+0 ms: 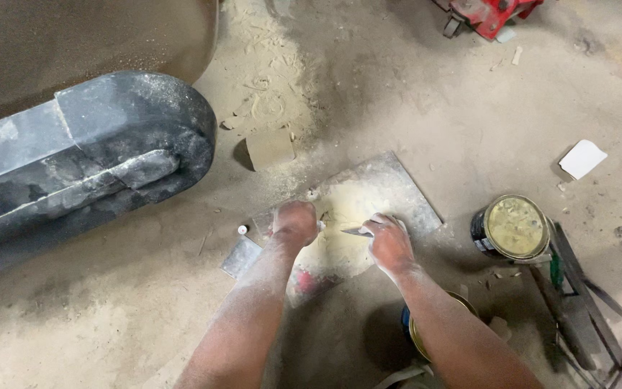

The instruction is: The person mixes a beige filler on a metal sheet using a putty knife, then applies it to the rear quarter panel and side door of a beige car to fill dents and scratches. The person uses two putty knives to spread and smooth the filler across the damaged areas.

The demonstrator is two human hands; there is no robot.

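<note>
While both dusty forearms reach down to the floor, head cam shows L hand fisted, pressing on a grey flat board smeared w/ yellowish putty. R hand is closed around a thin metal blade, tip on the putty, just beside L hand. Open putty tin sits near, to the right. Black bumper part lies well apart, upper left.

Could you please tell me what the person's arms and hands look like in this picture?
Both forearms are bare, with no sleeves, gloves, watch or rings showing. The left hand and right hand are coated in pale dust, which also covers both forearms.
</note>
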